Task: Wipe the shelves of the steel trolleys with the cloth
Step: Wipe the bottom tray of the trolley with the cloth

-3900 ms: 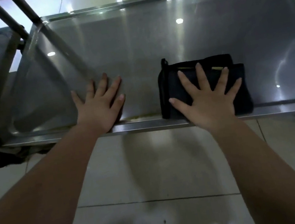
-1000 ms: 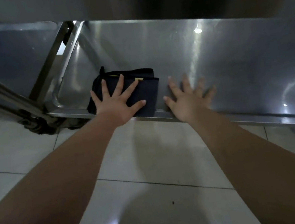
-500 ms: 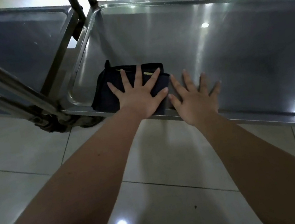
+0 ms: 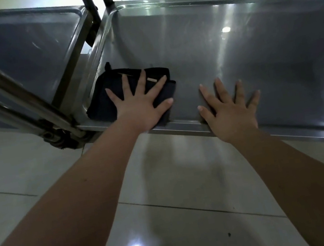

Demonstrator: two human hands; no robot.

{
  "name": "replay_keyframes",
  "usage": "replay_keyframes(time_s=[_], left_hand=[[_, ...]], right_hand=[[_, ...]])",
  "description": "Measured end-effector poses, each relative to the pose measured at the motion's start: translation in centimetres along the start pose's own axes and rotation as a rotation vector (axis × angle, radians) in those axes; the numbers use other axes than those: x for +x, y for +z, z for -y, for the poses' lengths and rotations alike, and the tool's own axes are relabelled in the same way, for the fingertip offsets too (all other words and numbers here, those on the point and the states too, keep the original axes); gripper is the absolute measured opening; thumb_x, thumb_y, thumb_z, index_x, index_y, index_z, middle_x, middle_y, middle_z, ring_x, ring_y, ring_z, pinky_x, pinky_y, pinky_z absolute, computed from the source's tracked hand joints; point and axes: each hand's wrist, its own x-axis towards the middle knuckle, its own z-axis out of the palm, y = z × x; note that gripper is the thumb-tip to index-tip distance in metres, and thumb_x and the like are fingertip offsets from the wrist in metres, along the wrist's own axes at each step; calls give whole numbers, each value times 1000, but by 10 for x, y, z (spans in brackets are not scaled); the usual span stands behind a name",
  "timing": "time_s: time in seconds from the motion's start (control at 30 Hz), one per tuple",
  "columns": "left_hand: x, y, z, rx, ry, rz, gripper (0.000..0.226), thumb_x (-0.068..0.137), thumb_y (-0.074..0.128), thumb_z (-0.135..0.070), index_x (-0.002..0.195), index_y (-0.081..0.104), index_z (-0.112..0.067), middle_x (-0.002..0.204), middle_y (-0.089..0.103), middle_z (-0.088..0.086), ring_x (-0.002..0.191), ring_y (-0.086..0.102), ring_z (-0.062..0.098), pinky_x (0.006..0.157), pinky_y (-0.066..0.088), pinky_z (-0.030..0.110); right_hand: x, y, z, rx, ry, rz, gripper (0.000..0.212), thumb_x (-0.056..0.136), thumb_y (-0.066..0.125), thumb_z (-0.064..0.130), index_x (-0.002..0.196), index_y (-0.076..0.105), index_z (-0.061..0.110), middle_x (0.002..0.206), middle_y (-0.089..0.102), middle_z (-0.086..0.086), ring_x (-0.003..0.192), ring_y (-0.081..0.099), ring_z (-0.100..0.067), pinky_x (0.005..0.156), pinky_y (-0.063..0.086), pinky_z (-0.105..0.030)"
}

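Left hand, fingers spread flat, presses on the trolley's lower shelf through the folded dark cloth at its near-left corner; right hand lies flat on bare steel. Soft, light cloth likely slides best palm-pressed.

The left hand hides the cloth's middle — the shelf runs off right.

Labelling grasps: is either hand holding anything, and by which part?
Nothing gripped. Left hand presses flat, fingers spread, on top of the folded dark cloth; right hand lies flat on the bare shelf.
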Motion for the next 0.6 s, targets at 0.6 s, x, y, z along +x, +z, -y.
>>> replay_keyframes(time_s=[0.6], left_hand=[[13,-20,25,-19,-32,70,46,93,10,-71,133,-13,-73,161,-14,-18,147,-18,35,92,-11,83]], right_hand=[[18,-3,32,26,77,14,58,87,0,73,141,-18,59,161,-17,15,142,-21,-48,99,-15,-76]])
